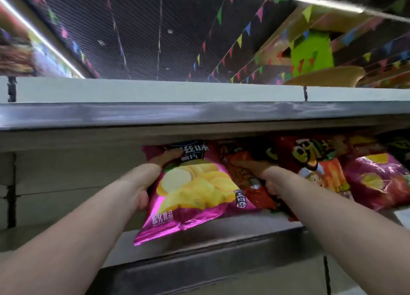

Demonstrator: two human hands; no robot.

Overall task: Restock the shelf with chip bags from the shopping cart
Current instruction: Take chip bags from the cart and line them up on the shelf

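While both bare arms reach up toward the shelf (221, 235), the left hand (142, 181) grips the left edge of a pink potato chip bag (195, 192), its fingers curled over the bag's upper corner and the thumb pressed against the side. That bag rests tilted on the shelf, its lower corner hanging out past the shelf's front lip and its top tucked under the shelf board above (199, 115). Just right of the pink bag, the right hand (273, 181) holds a red-orange snack bag (250, 184), fingers curled into its crumpled front. Further right along the same shelf lie a red bag with a cartoon face (315, 159) and a second pink chip bag (377, 181), touching each other. Above the shelving, strings of coloured pennant flags (239, 39) hang under a dark ceiling.
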